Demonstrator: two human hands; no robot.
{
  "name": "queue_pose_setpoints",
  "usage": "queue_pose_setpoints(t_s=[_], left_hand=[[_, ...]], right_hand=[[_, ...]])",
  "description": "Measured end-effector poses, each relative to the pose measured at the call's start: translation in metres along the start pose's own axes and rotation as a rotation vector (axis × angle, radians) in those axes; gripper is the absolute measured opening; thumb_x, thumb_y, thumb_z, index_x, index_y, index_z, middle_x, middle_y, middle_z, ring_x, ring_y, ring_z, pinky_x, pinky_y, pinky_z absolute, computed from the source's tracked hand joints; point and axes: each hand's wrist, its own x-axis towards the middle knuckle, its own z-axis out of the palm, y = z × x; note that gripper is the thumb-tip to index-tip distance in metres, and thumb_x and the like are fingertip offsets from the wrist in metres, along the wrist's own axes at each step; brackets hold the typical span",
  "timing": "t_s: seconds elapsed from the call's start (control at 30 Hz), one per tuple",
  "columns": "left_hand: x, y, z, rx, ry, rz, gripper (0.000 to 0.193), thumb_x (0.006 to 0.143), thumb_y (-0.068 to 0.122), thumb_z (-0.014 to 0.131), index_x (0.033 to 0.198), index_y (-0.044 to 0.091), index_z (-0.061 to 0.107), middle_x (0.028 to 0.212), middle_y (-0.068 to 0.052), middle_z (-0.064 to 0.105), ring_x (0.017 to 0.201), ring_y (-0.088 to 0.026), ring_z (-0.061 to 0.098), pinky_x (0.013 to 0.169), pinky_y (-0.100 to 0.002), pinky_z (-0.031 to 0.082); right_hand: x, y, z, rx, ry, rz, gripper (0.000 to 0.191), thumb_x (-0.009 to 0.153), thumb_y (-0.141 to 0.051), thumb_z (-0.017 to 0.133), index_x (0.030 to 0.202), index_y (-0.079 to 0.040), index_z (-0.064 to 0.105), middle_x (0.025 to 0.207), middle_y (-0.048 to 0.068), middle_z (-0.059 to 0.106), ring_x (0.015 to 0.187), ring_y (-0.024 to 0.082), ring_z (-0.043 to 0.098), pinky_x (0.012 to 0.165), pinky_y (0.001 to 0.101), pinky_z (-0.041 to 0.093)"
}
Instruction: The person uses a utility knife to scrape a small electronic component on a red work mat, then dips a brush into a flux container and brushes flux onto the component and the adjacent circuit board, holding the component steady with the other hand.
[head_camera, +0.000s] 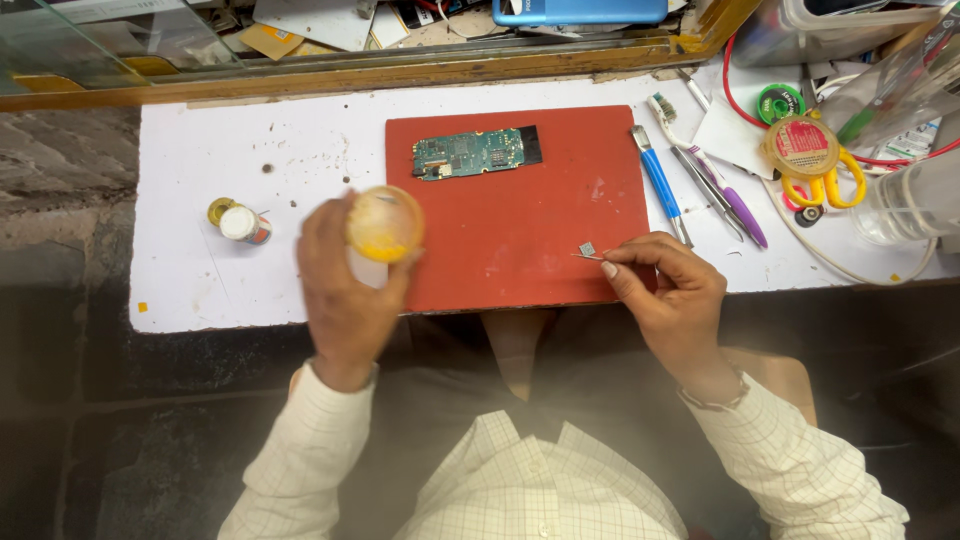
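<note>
Hands work over the red mat (520, 230): the left hand (345, 290) grasps a small jar of yellow paste (384, 223), the right hand (665, 290) pinches tweezers (588, 256) carrying a tiny chip (587, 248). The circuit board (470, 153) lies apart on the mat, seemingly not yet fitted.

Circuit board (468, 153), blue screwdriver (660, 185), scissors (822, 185).

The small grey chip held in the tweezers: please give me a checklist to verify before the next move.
1. Small grey square chip is at the tip of the thin metal tweezers: ok.
2. Right hand has a pinch grip on the tweezers: ok.
3. Left hand holds the small round jar of yellow paste, open side up: ok.
4. Green circuit board lies flat on the red rectangular mat: ok.
5. Chip orientation: cannot tell.
</note>
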Motion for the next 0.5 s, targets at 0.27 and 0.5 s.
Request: queue_pose_setpoints(t_s=[0.27,0.5], left_hand=[[-0.031,0.055,0.036,-0.187,-0.122,0.309,0.076,0.082,-0.004,0.083,0.148,0.008,0.048,0.134,-0.016,0.05,0.12,-0.034,0.06,0.097,-0.041,0.058],[-0.035,0.059,0.042,-0.131,-0.11,0.414,0.072,0.089,-0.004,0.082,0.151,0.01,0.048,0.134,-0.014,0.049,0.113,-0.03,0.061,0.092,-0.037,0.057]], right_hand=[[-0.012,-0.024,0.019,-0.27,-0.033,-0.385,0.021,0.08,0.009,0.074,0.097,-0.002,0.073,0.092,0.008,0.069,0.081,0.017,0.063,0.066,0.0278,0.049],[-0.012,-0.026,0.028,-0.366,-0.04,-0.588,0.026,0.073,0.008,0.077,0.095,-0.005,0.073,0.086,0.005,0.067,0.075,0.02,0.061,0.07,0.0326,0.049]])
